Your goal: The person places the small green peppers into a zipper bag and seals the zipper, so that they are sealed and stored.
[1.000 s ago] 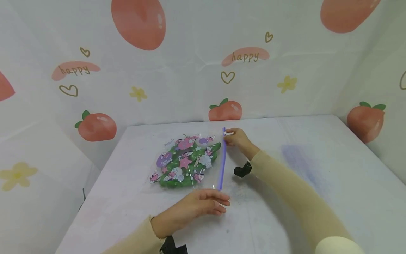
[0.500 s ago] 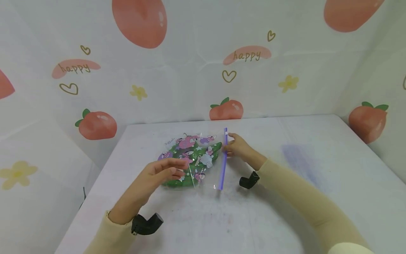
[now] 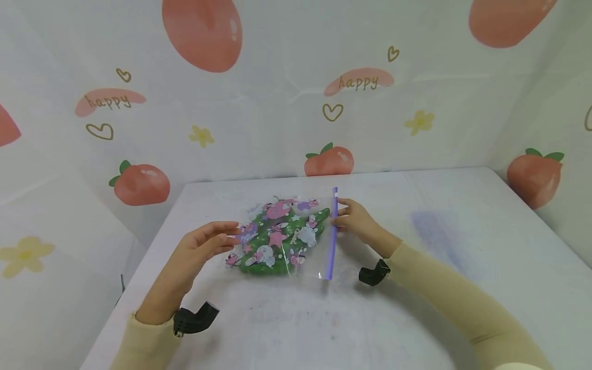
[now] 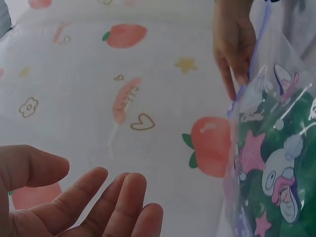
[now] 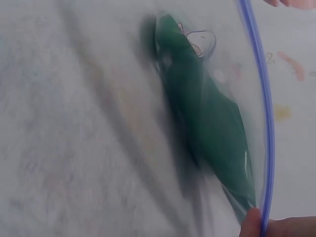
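Observation:
A clear zip bag printed with pink, purple and white cartoon figures is in the middle of the head view. Long green things show through its plastic. My right hand pinches the bag's purple zip strip at the right end; in the right wrist view thumb and finger lie on either side of the strip. At the opposite end, my left hand has its fingers loosely extended, the fingertips overlapping the bag's left edge in the head view. In the left wrist view those fingers hold nothing.
The bag is over a white table with faint purple stains. Behind it hangs a white cloth printed with peaches, hearts and flowers. A black wrist camera sits on the left wrist, another black camera on the right.
My left hand has moved from the bag's near right corner, across its front, to its left end. The right hand has slid lower along the zip strip, and the bag has shifted slightly right.

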